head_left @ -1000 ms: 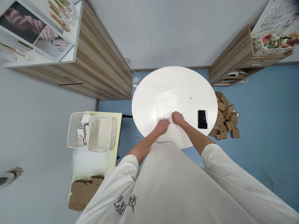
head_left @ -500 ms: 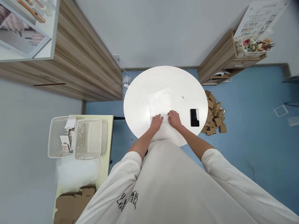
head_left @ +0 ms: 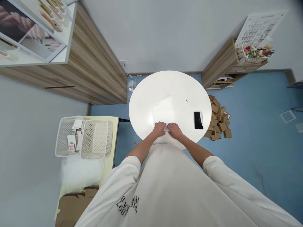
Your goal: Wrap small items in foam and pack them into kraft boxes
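My left hand [head_left: 159, 129] and my right hand [head_left: 174, 130] rest side by side at the near edge of the round white table [head_left: 165, 91]. Their fingers are curled down and pinch a small pale, see-through item [head_left: 167, 128] between them; I cannot make out what it is. A faint clear sheet [head_left: 163, 112] lies on the table just beyond my hands. A black phone [head_left: 198, 120] lies flat to the right of my right hand, apart from it.
A pile of small brown cardboard boxes [head_left: 219, 118] lies on the blue floor right of the table. Two white perforated baskets [head_left: 82, 137] stand on a pale yellow side table at left, flattened cardboard [head_left: 71, 206] below them. Wooden cabinets flank the table.
Both hands have drawn closer together and nearer to me, toward the table's near edge. The view has shifted slightly; the phone has not moved.
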The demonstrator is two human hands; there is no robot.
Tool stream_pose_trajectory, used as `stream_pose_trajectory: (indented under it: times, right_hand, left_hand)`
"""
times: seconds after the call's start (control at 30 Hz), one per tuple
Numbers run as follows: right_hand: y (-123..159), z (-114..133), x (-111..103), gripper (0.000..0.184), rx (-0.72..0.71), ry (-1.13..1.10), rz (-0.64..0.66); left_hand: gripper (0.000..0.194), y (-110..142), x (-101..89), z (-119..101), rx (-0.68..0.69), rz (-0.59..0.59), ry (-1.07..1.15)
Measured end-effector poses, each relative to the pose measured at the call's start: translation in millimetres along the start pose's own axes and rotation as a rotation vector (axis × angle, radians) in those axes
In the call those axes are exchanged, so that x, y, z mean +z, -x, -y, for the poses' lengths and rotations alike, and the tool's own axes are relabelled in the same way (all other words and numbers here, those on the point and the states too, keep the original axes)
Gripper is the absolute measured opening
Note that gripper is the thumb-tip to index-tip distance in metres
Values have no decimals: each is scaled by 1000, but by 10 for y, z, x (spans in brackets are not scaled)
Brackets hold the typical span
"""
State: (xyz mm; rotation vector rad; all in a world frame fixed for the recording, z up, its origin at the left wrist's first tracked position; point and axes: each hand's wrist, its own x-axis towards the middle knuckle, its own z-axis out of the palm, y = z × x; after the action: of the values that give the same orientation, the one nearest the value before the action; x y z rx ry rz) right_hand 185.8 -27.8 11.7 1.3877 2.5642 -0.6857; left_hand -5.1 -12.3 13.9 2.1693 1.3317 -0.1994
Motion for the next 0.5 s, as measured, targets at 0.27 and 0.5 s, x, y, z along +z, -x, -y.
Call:
stream_pose_trajectory:
  times: [0.27, 0.5]
  right_hand:
    - [78, 127, -17, 28, -5, -68, 41]
    - [-85, -17, -253, 22, 16, -99, 114]
  left_hand:
    - [39, 285, 68, -5, 13, -28, 110]
    - [25, 210, -34, 76, 0, -74, 152]
